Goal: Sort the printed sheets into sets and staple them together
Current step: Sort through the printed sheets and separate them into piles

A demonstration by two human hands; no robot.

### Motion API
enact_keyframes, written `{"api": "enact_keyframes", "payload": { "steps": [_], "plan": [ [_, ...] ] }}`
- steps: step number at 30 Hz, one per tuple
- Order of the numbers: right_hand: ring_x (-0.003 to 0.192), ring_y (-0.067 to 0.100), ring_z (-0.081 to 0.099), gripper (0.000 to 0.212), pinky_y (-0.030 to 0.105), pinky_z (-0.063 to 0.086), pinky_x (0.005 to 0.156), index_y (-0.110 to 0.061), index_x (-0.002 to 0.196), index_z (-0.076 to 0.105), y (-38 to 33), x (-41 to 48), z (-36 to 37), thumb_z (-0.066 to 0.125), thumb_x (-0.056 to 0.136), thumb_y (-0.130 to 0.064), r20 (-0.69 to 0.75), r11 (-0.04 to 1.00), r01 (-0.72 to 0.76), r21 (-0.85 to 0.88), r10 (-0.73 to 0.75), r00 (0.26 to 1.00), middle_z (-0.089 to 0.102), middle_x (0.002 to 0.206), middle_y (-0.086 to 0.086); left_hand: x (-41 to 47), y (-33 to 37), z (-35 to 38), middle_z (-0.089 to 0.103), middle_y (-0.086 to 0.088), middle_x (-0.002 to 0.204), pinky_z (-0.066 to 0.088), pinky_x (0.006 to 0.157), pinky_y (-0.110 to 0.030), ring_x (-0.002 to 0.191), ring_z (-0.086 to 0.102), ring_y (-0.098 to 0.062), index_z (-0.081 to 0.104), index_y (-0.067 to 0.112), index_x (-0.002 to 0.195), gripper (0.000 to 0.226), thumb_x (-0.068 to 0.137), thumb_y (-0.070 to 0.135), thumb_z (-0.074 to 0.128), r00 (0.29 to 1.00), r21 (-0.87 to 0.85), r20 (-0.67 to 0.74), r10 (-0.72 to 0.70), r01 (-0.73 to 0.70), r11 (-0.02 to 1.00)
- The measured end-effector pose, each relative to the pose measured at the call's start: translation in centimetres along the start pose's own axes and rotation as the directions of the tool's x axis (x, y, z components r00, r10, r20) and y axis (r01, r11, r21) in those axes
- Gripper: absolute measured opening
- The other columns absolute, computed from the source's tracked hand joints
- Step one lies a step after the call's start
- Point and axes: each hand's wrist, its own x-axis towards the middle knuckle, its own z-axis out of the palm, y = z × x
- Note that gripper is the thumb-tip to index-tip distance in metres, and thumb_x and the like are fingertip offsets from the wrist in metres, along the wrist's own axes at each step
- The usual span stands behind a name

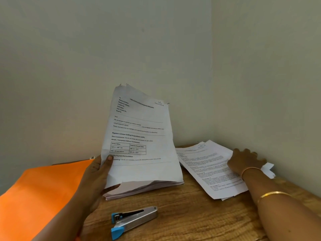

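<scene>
My left hand (97,174) grips the left edge of a thick stack of printed sheets (139,136), thumb on the front page, and holds it tilted upright with its lower edge on the wooden table (182,220). The top page shows a letter with a small table. A second, thinner pile of printed sheets (210,169) lies flat at the right. My right hand (245,160) rests on that pile, palm down, fingers bent over its far edge. A silver stapler with blue ends (132,220) lies on the table in front of the stack, touched by neither hand.
An orange folder or sheet (38,193) covers the table's left side, partly under my left arm. Plain walls meet in a corner just behind the papers. A small white paper piece (268,168) sticks out beyond my right hand.
</scene>
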Motion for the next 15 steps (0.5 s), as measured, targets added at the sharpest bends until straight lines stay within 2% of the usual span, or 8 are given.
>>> {"api": "enact_keyframes", "payload": {
  "steps": [3,5,6,8,10,11,13,15],
  "plan": [
    [0.130,0.031,0.036,0.045,0.051,0.027,0.106,-0.018,0.133,0.042,-0.3,0.1,0.2,0.045,0.092,-0.034,-0.034,1.000,0.005,0.023,-0.004,0.999,0.042,0.136,0.010,0.0,0.0,0.0,0.067,0.001,0.102,0.051,0.045,-0.023,0.089,0.059,-0.019,0.060,0.029,0.105,0.017,0.096,0.031,0.046,1.000,0.000,0.008,0.005,-0.005,1.000],
    [0.116,0.032,0.047,0.031,0.046,0.036,0.098,-0.012,0.116,0.053,-1.4,-0.1,-0.1,0.045,0.093,-0.030,-0.171,0.967,0.107,0.230,-0.068,0.983,0.052,0.120,0.013,0.0,0.0,0.0,0.066,0.001,0.102,0.051,0.046,-0.025,0.089,0.060,-0.019,0.060,0.029,0.106,0.017,0.096,0.031,0.046,1.000,-0.005,0.021,0.008,-0.008,1.000],
    [0.105,0.033,0.052,0.027,0.043,0.041,0.092,-0.007,0.104,0.057,-2.2,-0.5,-0.3,0.044,0.095,-0.028,-0.205,0.886,0.183,0.425,-0.103,0.973,0.057,0.110,0.016,0.0,0.0,0.1,0.067,0.002,0.101,0.052,0.047,-0.025,0.088,0.060,-0.019,0.060,0.029,0.106,0.017,0.096,0.030,0.046,1.000,-0.006,0.030,0.007,-0.006,1.000],
    [0.091,0.028,0.056,0.037,0.038,0.044,0.083,-0.003,0.096,0.060,-4.1,-2.0,-1.0,0.042,0.099,-0.035,-0.128,0.566,0.221,0.794,-0.199,0.972,0.063,0.099,0.017,-0.1,0.0,0.2,0.068,0.002,0.097,0.054,0.047,-0.026,0.087,0.062,-0.019,0.060,0.028,0.105,0.017,0.096,0.028,0.046,0.998,-0.019,0.060,0.008,-0.007,1.000],
    [0.099,0.023,0.059,0.043,0.038,0.046,0.086,-0.012,0.111,0.057,-5.8,-3.9,-1.6,0.038,0.098,-0.048,0.037,0.252,0.059,0.966,-0.360,0.932,0.064,0.107,0.010,-0.2,0.0,0.4,0.070,0.001,0.098,0.057,0.052,-0.026,0.090,0.064,-0.020,0.061,0.026,0.105,0.018,0.095,0.025,0.045,0.995,-0.031,0.094,0.014,-0.011,0.999],
    [0.104,0.022,0.060,0.044,0.037,0.048,0.088,-0.017,0.116,0.053,-6.6,-4.8,-1.9,0.037,0.096,-0.053,0.100,0.141,-0.039,0.989,-0.452,0.887,0.064,0.111,0.008,-0.2,0.0,0.4,0.070,0.001,0.100,0.058,0.056,-0.027,0.092,0.065,-0.021,0.061,0.025,0.106,0.019,0.095,0.025,0.045,0.994,-0.031,0.105,0.018,-0.015,0.999],
    [0.103,0.024,0.063,0.040,0.037,0.052,0.083,-0.022,0.117,0.052,-7.6,-6.0,-2.1,0.042,0.094,-0.053,0.141,0.023,-0.155,0.988,-0.565,0.813,0.065,0.113,0.009,-0.2,-0.1,0.3,0.071,-0.001,0.103,0.059,0.064,-0.030,0.096,0.065,-0.022,0.062,0.023,0.108,0.021,0.094,0.024,0.046,0.993,-0.026,0.114,0.027,-0.024,0.999],
    [0.094,0.022,0.066,0.028,0.034,0.053,0.076,-0.020,0.114,0.058,-8.4,-6.9,-2.2,0.050,0.095,-0.039,0.080,-0.012,-0.109,0.994,-0.603,0.794,0.067,0.110,0.009,-0.2,-0.1,0.3,0.071,-0.004,0.105,0.057,0.075,-0.037,0.098,0.065,-0.025,0.063,0.022,0.108,0.021,0.092,0.024,0.049,0.993,-0.012,0.110,0.032,-0.031,0.999]
  ]
}}
